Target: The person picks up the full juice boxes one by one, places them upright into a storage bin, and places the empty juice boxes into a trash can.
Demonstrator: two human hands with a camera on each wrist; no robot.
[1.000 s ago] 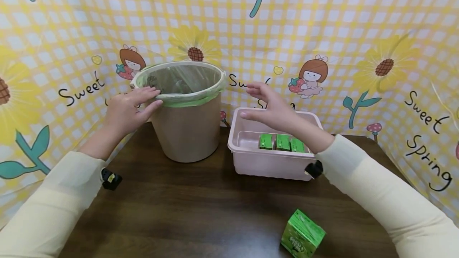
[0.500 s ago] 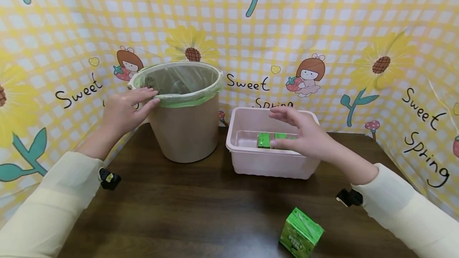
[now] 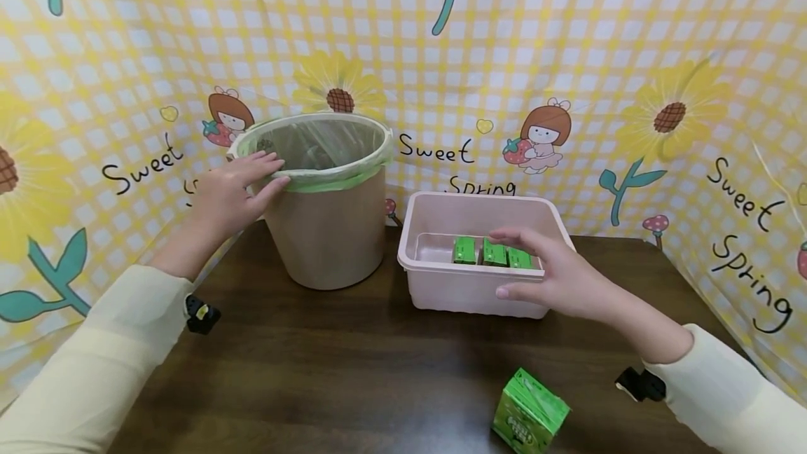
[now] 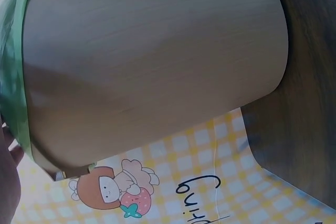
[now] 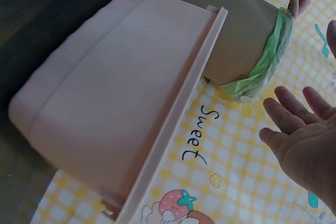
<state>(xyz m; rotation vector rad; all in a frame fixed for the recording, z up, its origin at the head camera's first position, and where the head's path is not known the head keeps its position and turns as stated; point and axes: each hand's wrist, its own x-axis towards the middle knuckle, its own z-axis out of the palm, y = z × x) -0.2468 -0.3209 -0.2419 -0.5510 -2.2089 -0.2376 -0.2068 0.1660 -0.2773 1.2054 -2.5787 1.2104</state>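
A tan trash bin (image 3: 324,237) stands at the back left, with a green bag liner (image 3: 340,181) folded over its rim. My left hand (image 3: 230,191) rests at the near left of that rim, its fingers and thumb fairly straight. In the left wrist view only a little of this hand shows beside the liner. To the right is a pink plastic tub (image 3: 479,289) with several small green boxes (image 3: 464,251) inside. Over the tub's front right corner hovers my right hand (image 3: 567,279), fingers spread and nothing in them; it partly covers the tub.
A larger green printed box (image 3: 529,412) stands near the front of the dark wooden table (image 3: 353,370). Behind and at both sides hangs a yellow checked cloth (image 3: 416,33) with flowers and cartoon figures.
My right hand has moved right and lower, from above the tub's left side to its front right corner. My left hand has stayed at the bin's rim.
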